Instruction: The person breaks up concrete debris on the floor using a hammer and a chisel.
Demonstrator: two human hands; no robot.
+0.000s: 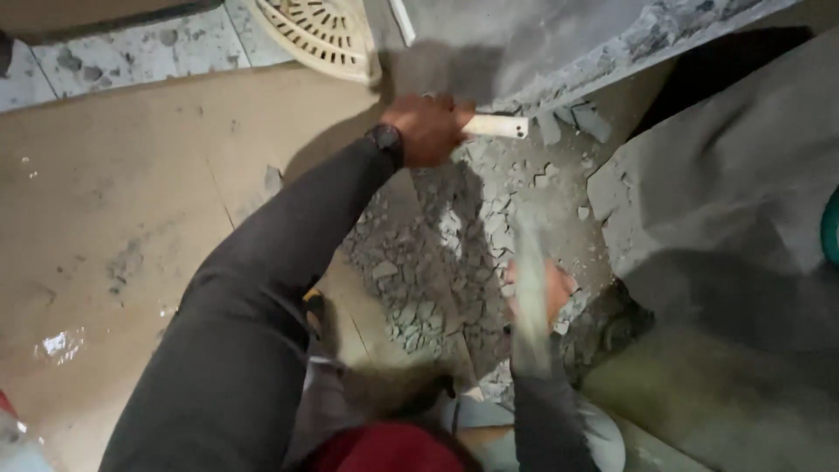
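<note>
Left hand: the left hand [426, 128] is stretched forward at the end of a long dark-sleeved arm, with a black wristwatch [385, 140] on the wrist. Its fingers [450, 114] are curled tight around a pale, rod-shaped tool [495, 127].
Tool: only the short pale end shows, sticking out just past the closed fingers towards the right. It lies close to the broken lower edge of a grey concrete slab [559, 44]; whether it touches the slab cannot be told.
Right hand: the right hand [536, 293] is a motion-blurred shape lower down. A pale, blurred, upright streak [529, 297] crosses in front of it. Whether its fingers are closed on something or spread cannot be told.
Rubble: a heap of small grey concrete chips [446, 253] lies between the two hands, directly below the left fingers and beside the right hand.
Block: a large grey concrete block [734, 183] stands to the right of both hands, just beyond the rubble.
Floor: a tan sheet of cardboard [114, 192] covers the ground left of the left arm, well away from the fingers.
Behind: a cream perforated plastic piece [319, 35] lies above and left of the left hand, near it.
</note>
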